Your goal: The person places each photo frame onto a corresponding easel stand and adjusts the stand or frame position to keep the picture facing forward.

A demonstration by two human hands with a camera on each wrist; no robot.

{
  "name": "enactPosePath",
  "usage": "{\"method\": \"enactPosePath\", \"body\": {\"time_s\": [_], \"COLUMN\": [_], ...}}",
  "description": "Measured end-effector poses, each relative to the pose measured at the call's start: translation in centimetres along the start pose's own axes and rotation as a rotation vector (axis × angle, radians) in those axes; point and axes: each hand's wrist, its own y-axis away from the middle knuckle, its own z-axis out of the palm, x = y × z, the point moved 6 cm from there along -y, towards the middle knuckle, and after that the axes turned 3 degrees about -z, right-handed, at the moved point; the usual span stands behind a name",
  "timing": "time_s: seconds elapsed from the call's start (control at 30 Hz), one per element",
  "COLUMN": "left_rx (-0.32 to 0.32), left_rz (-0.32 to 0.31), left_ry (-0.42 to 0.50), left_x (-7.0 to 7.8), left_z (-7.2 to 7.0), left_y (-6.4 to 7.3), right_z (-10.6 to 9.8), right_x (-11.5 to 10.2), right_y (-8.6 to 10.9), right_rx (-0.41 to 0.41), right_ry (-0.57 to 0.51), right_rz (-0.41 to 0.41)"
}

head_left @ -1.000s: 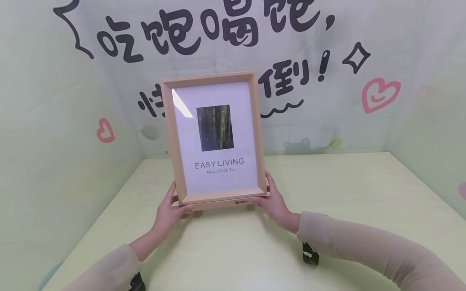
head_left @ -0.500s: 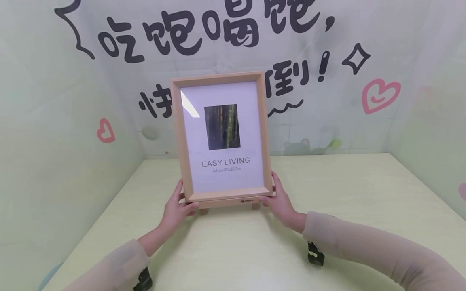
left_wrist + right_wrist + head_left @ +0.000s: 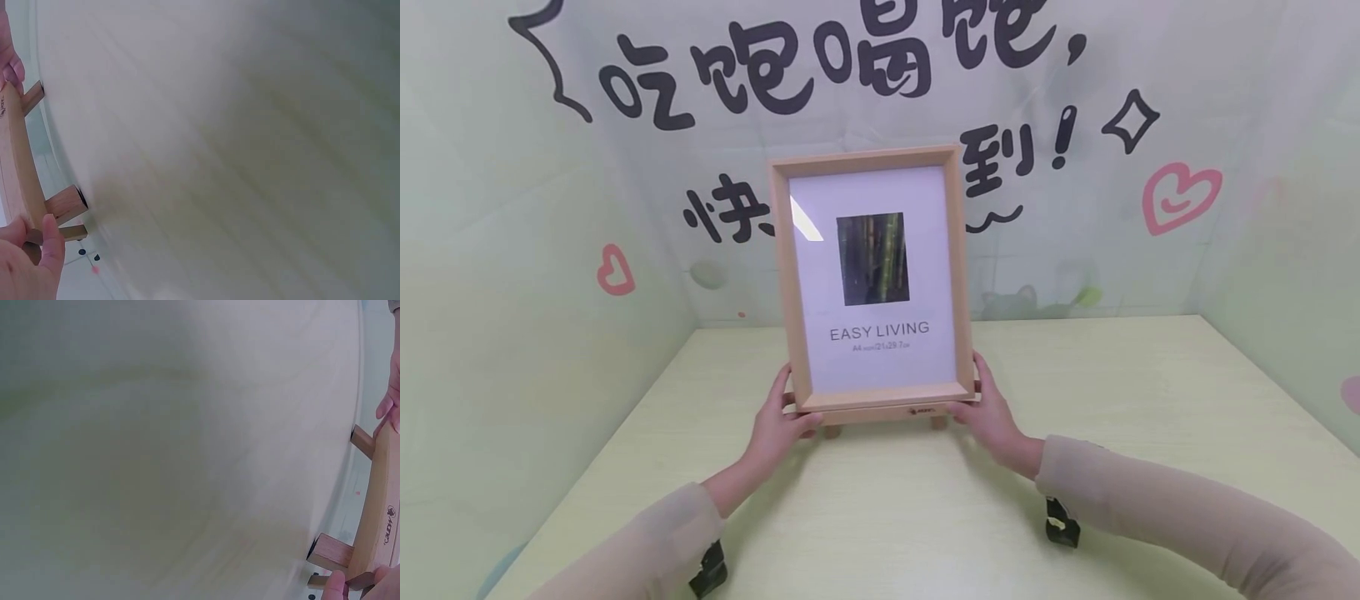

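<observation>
A picture frame (image 3: 872, 371) with a light wood border stands nearly upright, leaning slightly back. Under white paper reading "EASY LIVING", it shows a small bamboo photo. It sits on the wooden ledge of a small easel (image 3: 865, 416), whose short legs show below. My left hand (image 3: 778, 429) grips the ledge's left end, thumb in front and other fingers at the side. At the right end my right hand (image 3: 997, 422) holds it the same way. Both wrist views show the ledge (image 3: 20, 165) and legs (image 3: 331, 551) from below; whether the feet touch the table I cannot tell.
The pale wood-grain table (image 3: 880, 508) spreads in front and to both sides. Behind stands a light cloth backdrop (image 3: 1045, 275) with black lettering and pink hearts. Cloth walls (image 3: 497, 275) close in the left and right sides.
The frame and easel have shifted to the right and slightly away, covering different letters on the backdrop. Both hands moved along with them, keeping their hold.
</observation>
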Motion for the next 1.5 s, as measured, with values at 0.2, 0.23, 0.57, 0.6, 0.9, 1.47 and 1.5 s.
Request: {"method": "enactPosePath", "body": {"time_s": [0.2, 0.23, 0.57, 0.6, 0.9, 1.47, 1.5], "left_rx": [0.006, 0.005, -0.01, -0.01, -0.013, -0.04, -0.04], "left_rz": [0.006, 0.006, 0.027, 0.03, 0.038, 0.055, 0.054], "left_ry": [0.0, -0.001, -0.023, -0.027, -0.03, -0.01, -0.008], "left_x": [0.1, 0.1, 0.7, 0.8, 1.2, 1.3, 1.3], "left_z": [0.7, 0.9, 2.2, 2.4, 3.6, 5.6, 5.7], "left_y": [-0.4, -0.5, -1.1, -1.1, -1.5, -2.0, -2.0], "right_z": [-0.8, -0.9, -2.3, -2.5, -3.7, -5.6, -5.6], "right_x": [0.1, 0.1, 0.3, 0.3, 0.2, 0.6, 0.6], "right_y": [-0.1, -0.1, -0.3, -0.3, -0.2, -0.2, -0.2], "right_rx": [0.01, 0.011, 0.024, 0.026, 0.039, 0.057, 0.058], "right_ry": [0.004, 0.003, 0.033, 0.037, 0.043, 0.043, 0.044], "right_rz": [0.011, 0.013, 0.044, 0.044, 0.045, 0.05, 0.052]}}
